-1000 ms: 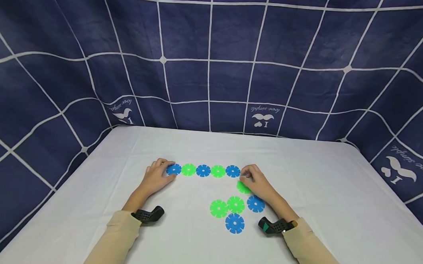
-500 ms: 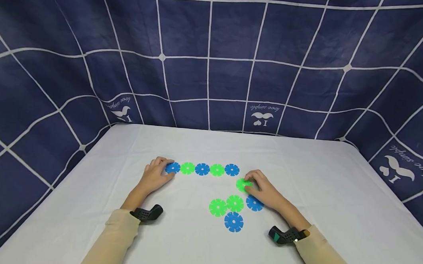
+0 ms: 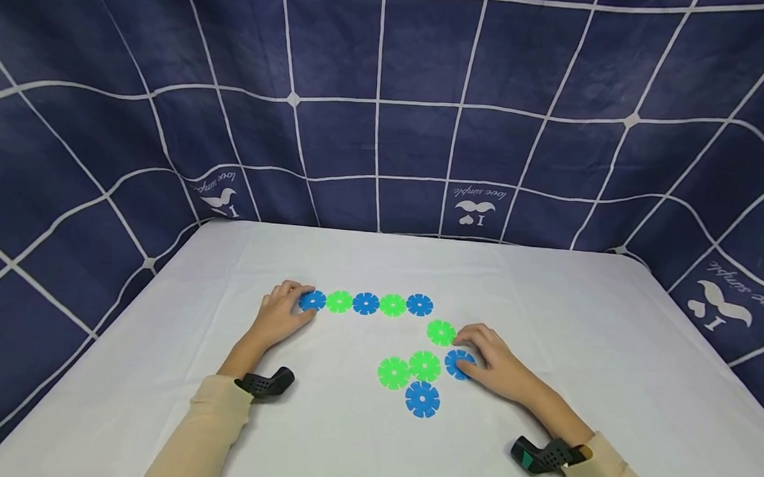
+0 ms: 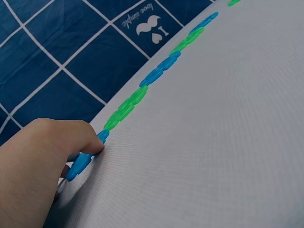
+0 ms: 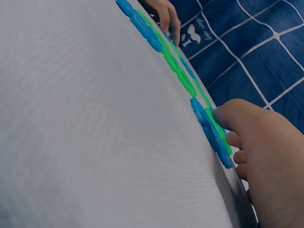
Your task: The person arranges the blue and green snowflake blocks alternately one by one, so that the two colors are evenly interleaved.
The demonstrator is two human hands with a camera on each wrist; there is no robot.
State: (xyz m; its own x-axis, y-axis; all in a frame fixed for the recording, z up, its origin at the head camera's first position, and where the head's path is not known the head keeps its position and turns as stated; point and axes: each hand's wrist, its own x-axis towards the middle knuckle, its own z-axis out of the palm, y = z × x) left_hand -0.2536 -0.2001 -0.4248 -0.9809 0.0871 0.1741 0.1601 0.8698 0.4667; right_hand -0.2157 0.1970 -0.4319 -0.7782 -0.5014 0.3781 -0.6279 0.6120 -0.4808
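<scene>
Five-in-a-line is avoided here: several notched plastic building discs form a straight row, blue and green alternating. At its left end my left hand (image 3: 279, 315) holds a blue notched disc (image 3: 312, 300), thumb at the near edge and fingers at the far edge. My right hand (image 3: 495, 361) is over another blue notched disc (image 3: 459, 364) at the right, its thumb (image 5: 230, 114) at that disc and its fingers bent loosely beyond it. Just past those fingertips lies a green notched disc (image 3: 441, 333), below the row's right end blue disc (image 3: 420, 305).
Two green discs, one at left (image 3: 394, 373) and one beside it (image 3: 424, 366), lie with a blue disc (image 3: 422, 399) nearer the body. A white cloth covers the table (image 3: 320, 422). A dark blue gridded curtain (image 3: 419, 147) stands behind.
My right hand has left the row's right end, passed over the green disc below it, and moved back toward the body to the blue disc. My left hand stays in place.
</scene>
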